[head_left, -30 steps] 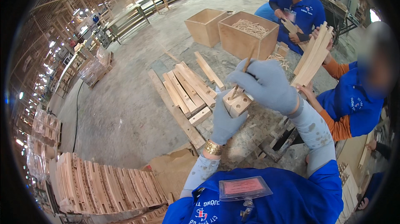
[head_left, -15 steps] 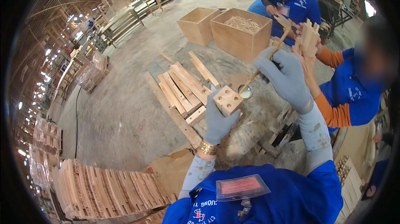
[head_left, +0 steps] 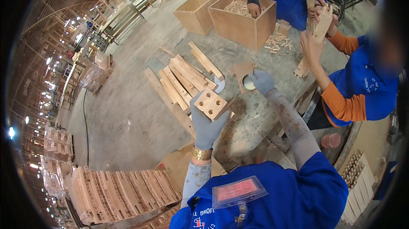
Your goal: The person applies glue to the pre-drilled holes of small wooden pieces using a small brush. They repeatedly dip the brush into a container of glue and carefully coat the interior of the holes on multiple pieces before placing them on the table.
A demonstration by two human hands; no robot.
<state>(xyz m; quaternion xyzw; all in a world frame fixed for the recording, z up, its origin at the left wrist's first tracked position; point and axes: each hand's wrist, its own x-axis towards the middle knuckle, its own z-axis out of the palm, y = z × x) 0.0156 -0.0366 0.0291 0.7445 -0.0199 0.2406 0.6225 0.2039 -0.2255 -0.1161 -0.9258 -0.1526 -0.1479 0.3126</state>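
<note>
My left hand, in a grey glove, is wrapped round a wooden block whose square end face, with several round holes, points up. Whether it is one piece or a bundle of sticks, I cannot tell. Farther right, my gloved right hand is closed at the rim of a small round can of white liquid. The thin stick it held earlier is hidden now. Beyond the left hand, several wooden bars lie side by side, with two more bars apart from them.
Two plywood boxes stand at the far side, the right one holding dowels. Loose dowels lie beside it, where a co-worker's hand reaches in. At right another co-worker holds wooden pieces. Stacked slats fill the lower left.
My right hand has come down and left, from above the block to the can; its stick has gone from sight. My left hand and the block have shifted left. One co-worker's hand has gone into the dowel box.
</note>
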